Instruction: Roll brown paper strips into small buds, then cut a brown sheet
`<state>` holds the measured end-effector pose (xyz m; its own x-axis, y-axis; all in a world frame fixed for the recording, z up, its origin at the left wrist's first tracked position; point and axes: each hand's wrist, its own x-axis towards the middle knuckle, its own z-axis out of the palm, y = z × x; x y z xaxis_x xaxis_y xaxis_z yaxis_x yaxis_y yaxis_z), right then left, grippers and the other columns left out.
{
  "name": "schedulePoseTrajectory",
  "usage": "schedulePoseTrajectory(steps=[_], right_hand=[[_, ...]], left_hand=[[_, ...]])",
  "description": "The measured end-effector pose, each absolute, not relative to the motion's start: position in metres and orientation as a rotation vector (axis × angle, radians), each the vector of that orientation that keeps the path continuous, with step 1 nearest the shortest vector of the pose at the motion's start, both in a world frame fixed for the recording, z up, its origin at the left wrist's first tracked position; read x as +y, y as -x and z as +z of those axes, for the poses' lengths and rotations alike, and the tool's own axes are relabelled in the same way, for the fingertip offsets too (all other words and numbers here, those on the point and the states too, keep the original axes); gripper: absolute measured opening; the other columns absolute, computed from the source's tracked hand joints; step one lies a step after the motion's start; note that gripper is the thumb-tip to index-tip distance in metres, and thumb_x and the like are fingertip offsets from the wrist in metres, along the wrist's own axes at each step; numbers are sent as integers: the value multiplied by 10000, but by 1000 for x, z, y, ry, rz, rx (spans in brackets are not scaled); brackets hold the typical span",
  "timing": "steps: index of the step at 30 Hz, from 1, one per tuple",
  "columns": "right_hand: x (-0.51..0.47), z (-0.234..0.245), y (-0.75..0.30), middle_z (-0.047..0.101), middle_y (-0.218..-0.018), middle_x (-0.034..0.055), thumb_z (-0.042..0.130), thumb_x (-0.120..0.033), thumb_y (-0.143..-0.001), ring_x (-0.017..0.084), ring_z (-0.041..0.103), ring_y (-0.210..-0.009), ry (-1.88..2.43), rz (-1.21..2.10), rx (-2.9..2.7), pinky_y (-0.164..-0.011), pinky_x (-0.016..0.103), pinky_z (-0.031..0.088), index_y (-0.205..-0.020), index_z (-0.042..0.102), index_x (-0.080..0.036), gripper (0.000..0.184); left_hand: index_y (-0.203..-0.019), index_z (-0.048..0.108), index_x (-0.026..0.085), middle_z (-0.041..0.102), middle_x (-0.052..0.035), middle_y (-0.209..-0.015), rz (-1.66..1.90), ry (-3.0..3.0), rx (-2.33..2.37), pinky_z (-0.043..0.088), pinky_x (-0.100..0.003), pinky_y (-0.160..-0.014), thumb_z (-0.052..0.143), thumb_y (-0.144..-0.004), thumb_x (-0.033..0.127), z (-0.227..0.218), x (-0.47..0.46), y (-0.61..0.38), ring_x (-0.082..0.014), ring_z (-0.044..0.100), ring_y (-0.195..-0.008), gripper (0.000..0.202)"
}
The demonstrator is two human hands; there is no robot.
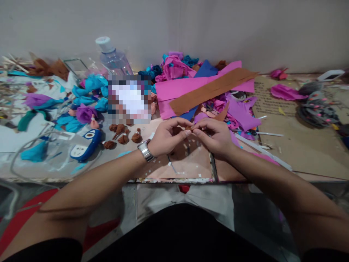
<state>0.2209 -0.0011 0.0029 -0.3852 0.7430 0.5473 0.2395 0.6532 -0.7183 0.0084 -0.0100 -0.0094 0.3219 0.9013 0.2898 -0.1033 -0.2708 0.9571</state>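
My left hand (169, 135), with a metal watch on its wrist, and my right hand (214, 136) meet above the low work board (180, 171). Both pinch a small brown crepe-paper piece (191, 127) between their fingertips. Most of that piece is hidden by the fingers. Several finished brown paper buds (121, 134) lie just left of my left hand. A long brown paper strip (212, 89) rests on pink paper sheets (180, 91) right behind my hands.
Blue and purple paper flowers (84, 109) and a blue-white device (84, 145) lie at left. A clear plastic bottle (113, 58) stands at the back near the wall. Purple scraps (242, 112), thin white sticks (269, 134) and a dark wire bundle (316, 109) lie at right.
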Motion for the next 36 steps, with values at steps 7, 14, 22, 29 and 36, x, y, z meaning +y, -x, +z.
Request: schedulePoseTrajectory(steps=[7,14,22,29,36], right_hand=[[1,1,-221,699,-825,31,678,-355,-994,160,627,-731,782,703,-1942,-677,308,476,-912,708,-207,172],[1,1,-222,683,-870,33,693,-361,-976,143,592,-716,763,778,-1963,-638,286,450,-968,691,-198,163],[2,1,-221,705,-856,37,676,-336,-985,170,639,-765,752,649,-2000,-715,320,505,-956,696,-211,130],[11,3,-228,756,-918,53,668,-246,-983,218,690,-878,608,184,-2161,-862,409,490,-1008,669,-230,30],[11,6,-230,773,-935,46,680,-230,-953,239,702,-902,587,106,-2208,-870,434,468,-1010,663,-235,59]], left_hand=[[-1108,748,186,763,-57,-999,1214,-1597,748,600,-229,-681,792,-911,323,-11,-9,-8,-114,703,-739,244],[-1126,747,180,772,-75,-1016,1211,-1622,806,580,-243,-717,791,-910,365,-11,-9,-7,-133,705,-800,287],[-1096,751,169,777,-68,-984,1202,-1554,786,573,-234,-712,799,-904,375,-9,-10,-9,-124,700,-779,286],[-1054,756,149,754,-49,-859,1115,-1432,772,545,-246,-633,792,-899,449,-2,-10,-9,-108,652,-648,339],[-1037,749,154,747,-43,-887,1126,-1436,748,541,-242,-664,811,-888,402,-3,-10,-11,-100,647,-678,296]])
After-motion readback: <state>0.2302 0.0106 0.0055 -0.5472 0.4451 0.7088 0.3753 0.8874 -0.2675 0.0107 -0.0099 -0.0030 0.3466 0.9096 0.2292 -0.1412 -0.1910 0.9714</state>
